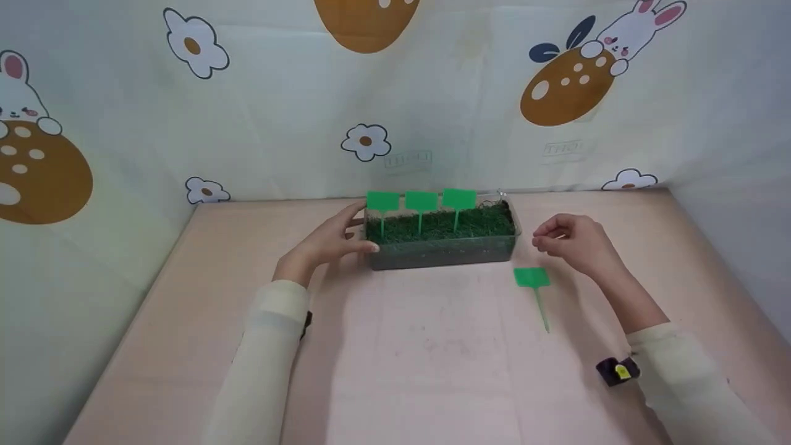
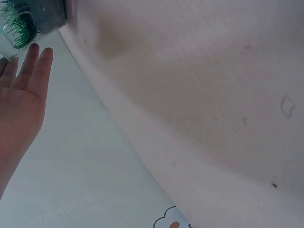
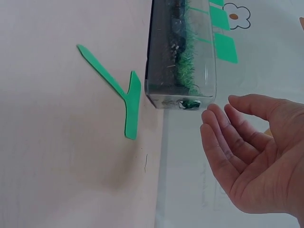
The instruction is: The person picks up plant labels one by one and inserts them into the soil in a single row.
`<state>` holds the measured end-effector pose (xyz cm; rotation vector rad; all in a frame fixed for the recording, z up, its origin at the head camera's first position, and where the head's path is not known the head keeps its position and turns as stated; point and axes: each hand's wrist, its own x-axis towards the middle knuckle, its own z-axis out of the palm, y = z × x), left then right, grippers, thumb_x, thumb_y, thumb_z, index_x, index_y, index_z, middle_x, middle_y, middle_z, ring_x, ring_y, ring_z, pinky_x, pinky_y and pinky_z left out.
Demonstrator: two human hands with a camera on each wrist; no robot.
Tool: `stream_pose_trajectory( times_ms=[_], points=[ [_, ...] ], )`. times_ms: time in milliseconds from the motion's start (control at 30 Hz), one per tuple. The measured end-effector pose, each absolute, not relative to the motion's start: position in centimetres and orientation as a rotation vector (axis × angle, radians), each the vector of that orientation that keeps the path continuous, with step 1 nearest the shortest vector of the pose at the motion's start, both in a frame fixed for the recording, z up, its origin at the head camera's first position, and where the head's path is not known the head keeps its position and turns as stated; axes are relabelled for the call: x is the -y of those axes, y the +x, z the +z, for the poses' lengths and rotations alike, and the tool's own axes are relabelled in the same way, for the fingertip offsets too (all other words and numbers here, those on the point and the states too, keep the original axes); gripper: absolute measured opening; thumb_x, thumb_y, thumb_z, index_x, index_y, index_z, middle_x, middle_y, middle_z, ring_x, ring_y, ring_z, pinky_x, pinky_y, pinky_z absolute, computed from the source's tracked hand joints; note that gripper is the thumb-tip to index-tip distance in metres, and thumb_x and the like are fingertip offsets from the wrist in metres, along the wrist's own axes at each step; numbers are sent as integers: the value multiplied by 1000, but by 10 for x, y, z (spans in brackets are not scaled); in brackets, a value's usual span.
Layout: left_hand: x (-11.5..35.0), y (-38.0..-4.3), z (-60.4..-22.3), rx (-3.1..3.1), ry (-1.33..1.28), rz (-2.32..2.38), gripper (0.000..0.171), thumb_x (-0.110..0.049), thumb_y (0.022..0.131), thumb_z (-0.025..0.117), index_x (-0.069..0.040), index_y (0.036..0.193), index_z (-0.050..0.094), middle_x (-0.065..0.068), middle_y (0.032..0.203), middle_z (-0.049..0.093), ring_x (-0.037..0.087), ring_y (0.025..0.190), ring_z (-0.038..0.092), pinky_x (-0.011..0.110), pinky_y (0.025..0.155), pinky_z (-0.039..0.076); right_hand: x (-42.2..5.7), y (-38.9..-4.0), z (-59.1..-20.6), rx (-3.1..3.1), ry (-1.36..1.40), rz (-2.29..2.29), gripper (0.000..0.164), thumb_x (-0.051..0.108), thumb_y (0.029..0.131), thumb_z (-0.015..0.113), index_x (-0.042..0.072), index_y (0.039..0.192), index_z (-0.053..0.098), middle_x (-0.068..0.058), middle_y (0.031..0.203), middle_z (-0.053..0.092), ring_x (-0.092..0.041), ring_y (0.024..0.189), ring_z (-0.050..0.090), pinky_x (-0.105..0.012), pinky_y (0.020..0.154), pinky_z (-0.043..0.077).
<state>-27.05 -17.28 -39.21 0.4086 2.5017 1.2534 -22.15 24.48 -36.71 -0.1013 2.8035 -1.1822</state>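
Note:
A clear plastic box [image 1: 442, 252] of dark soil and green grass [image 1: 482, 221] stands at the back of the table. Three green plant labels [image 1: 421, 203] stand upright in its left and middle part. My left hand [image 1: 330, 238] is at the box's left end, thumb by the front corner and fingers extended; whether it touches is unclear. To the right of the box, my right hand [image 1: 575, 241] hovers with loosely bent fingers and holds nothing. In the right wrist view a small gap separates its fingertips from the box. Another green plant label [image 1: 532, 278] lies flat on the table below that hand.
The pink table [image 1: 426, 358] stretches in front of the box. Close behind the box hangs a pale curtain [image 1: 278, 123] printed with flowers and rabbits, which also borders both sides. A dark band with a yellow mark [image 1: 622, 371] sits by the right sleeve.

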Motion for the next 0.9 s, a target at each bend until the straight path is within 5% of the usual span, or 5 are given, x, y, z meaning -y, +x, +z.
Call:
stream_pose_trajectory(
  times_ms=[900],
  points=[
    [173,-271,-393,-2506,396,1243,94,-28,86,80,-27,159,21,1,167,21,29,152,29,47,125,30,-255,-213,-375,-2809,-120,-1108,21,22,93,68,4,104,70,-8,94,73,-14,79,71,-24,69,53]
  ],
)
